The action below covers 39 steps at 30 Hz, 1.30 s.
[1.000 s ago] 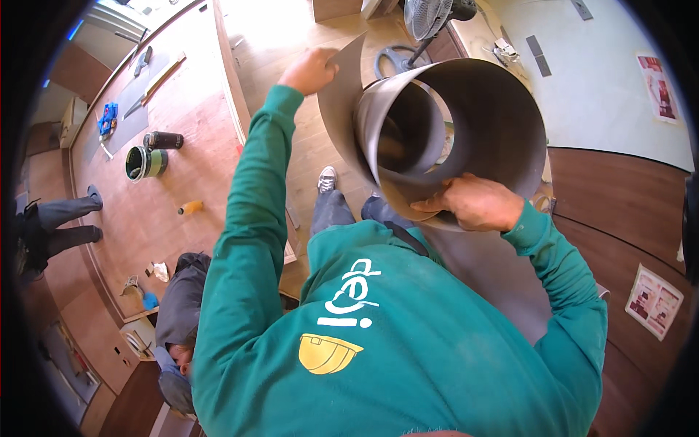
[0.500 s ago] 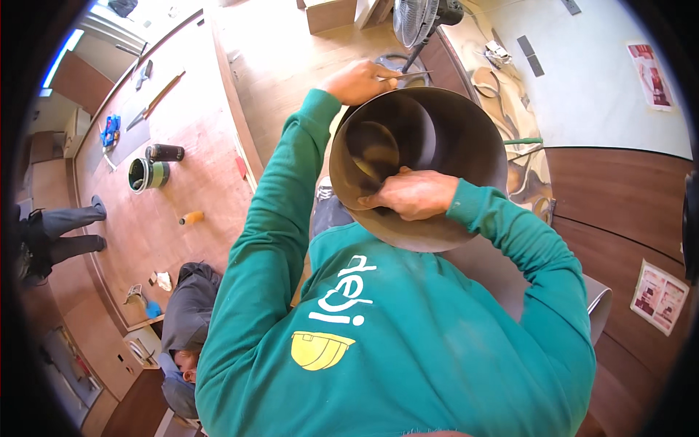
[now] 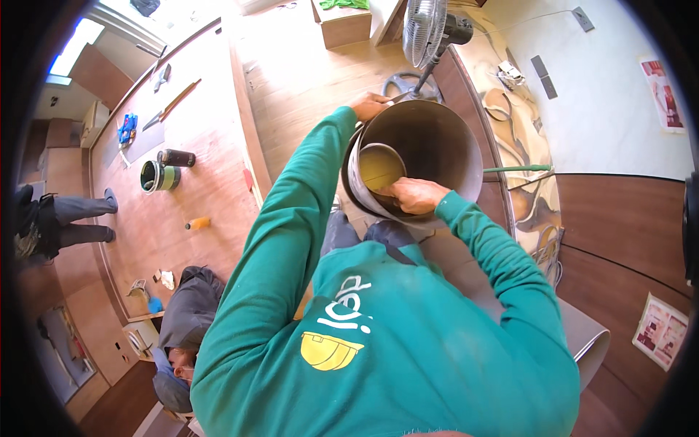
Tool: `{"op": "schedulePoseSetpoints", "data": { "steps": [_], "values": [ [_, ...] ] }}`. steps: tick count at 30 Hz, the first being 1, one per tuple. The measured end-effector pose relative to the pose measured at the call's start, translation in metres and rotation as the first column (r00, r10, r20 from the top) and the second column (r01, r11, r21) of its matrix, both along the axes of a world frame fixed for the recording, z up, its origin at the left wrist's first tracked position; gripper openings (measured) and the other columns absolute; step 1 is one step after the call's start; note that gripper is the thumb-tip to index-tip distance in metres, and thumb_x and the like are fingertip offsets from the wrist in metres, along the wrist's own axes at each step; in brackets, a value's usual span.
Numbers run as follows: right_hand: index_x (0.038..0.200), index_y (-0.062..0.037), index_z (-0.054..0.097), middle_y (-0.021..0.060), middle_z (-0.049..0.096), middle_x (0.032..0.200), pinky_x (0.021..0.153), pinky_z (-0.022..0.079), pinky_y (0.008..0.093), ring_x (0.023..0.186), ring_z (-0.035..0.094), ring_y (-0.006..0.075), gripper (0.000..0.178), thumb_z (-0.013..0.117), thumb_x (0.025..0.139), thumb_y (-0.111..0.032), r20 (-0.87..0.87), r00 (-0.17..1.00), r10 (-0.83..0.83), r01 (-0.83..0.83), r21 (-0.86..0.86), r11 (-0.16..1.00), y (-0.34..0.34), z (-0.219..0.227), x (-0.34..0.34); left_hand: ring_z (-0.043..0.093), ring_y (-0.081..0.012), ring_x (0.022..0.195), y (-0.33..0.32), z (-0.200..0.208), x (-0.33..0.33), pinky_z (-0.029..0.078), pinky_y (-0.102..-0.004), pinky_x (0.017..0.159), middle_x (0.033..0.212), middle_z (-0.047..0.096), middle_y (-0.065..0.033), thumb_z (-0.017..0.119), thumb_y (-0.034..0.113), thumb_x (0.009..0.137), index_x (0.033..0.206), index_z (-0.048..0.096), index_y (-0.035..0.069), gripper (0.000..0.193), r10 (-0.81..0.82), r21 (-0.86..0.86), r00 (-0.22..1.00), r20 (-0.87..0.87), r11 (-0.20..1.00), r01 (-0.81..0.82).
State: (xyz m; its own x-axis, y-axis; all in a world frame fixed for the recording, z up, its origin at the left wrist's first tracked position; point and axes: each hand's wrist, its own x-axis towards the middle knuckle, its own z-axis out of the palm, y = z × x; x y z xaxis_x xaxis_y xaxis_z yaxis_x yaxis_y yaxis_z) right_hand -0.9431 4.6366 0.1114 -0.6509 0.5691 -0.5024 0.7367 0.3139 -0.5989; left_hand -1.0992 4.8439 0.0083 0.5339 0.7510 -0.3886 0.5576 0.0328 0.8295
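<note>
A big roll of thin, dark brown sheet stands in front of me, its round mouth facing up. Inside it, at the left, is a narrower coil with a yellowish round opening. My left hand is closed at the far left rim, with a thin pointed edge showing past its fingers; whether this belongs to the sheet cannot be made out. Reaching into the mouth, my right hand has its fingers closed on the near edge of the inner coil. Its fingertips are partly hidden.
A standing fan is just beyond the roll. Left is a wooden work surface with a bucket, a dark can, an orange bottle and a saw. A person bends at lower left. Another rolled sheet lies right.
The view has shifted, and the roll now stands more upright, its inner coil showing more clearly. My right hand has drawn closer to the inner coil; my left stays at the far rim.
</note>
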Motion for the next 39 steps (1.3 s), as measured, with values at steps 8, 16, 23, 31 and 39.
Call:
{"op": "schedulePoseSetpoints", "data": {
  "steps": [8,16,23,31,39],
  "values": [
    [0.137,-0.0112,0.055,0.0226,0.062,0.123,0.101,0.045,0.0447,0.115,0.059,0.0379,0.059,0.044,0.080,0.001,0.048,0.965,-0.259,0.263,-0.113,0.958,0.006,-0.103,-0.006,0.063,-0.0189,0.100,-0.010,-0.141,-0.033,0.051,-0.0390,0.088,0.111,0.069,-0.0106,0.060,0.045,0.092,0.122,0.067,0.006,0.050,0.211,-0.220,0.970,0.122,0.959,-0.181],
    [0.141,-0.0127,0.050,0.0196,0.063,0.124,0.100,0.046,0.0456,0.115,0.059,0.0375,0.062,0.044,0.082,0.003,0.006,0.899,-0.437,0.435,-0.121,0.893,-0.010,-0.232,-0.030,0.033,-0.0351,0.143,-0.084,-0.136,-0.035,0.027,-0.0361,0.117,0.151,0.035,-0.0293,0.049,0.069,0.089,0.147,0.032,-0.007,0.098,0.262,-0.197,0.965,-0.007,0.946,-0.258],
    [0.135,-0.0134,0.055,0.0188,0.061,0.127,0.101,0.046,0.0477,0.118,0.058,0.0374,0.048,0.046,0.090,-0.001,0.176,0.833,-0.524,0.553,-0.261,0.791,-0.005,-0.283,-0.045,0.039,-0.0355,0.138,-0.115,-0.117,-0.033,0.029,-0.0403,0.116,0.147,0.042,-0.0248,0.061,0.034,0.094,0.146,0.039,-0.001,0.065,0.180,0.202,0.977,-0.112,0.967,-0.155],
    [0.131,-0.0052,0.056,0.0189,0.059,0.128,0.099,0.044,0.0465,0.117,0.056,0.0368,0.038,0.050,0.094,-0.014,-0.182,0.394,-0.901,0.911,-0.051,0.408,-0.103,-0.185,-0.045,0.030,-0.0416,0.140,-0.188,-0.188,-0.091,0.034,-0.0500,0.113,0.154,0.029,-0.0183,0.074,0.046,0.083,0.153,0.024,0.009,0.093,0.617,-0.582,0.726,-0.304,0.483,-0.654],
    [0.125,0.0025,0.058,0.0272,0.063,0.119,0.099,0.046,0.0457,0.111,0.059,0.0414,0.042,0.053,0.090,-0.020,0.256,-0.296,-0.920,0.955,0.096,-0.281,-0.383,-0.133,-0.089,0.050,-0.0426,0.125,-0.212,-0.272,-0.079,0.047,-0.0548,0.101,0.136,0.049,-0.0231,0.078,0.049,0.078,0.136,0.039,-0.002,0.087,0.523,-0.985,0.852,0.011,0.151,-0.080]
  ]
}}
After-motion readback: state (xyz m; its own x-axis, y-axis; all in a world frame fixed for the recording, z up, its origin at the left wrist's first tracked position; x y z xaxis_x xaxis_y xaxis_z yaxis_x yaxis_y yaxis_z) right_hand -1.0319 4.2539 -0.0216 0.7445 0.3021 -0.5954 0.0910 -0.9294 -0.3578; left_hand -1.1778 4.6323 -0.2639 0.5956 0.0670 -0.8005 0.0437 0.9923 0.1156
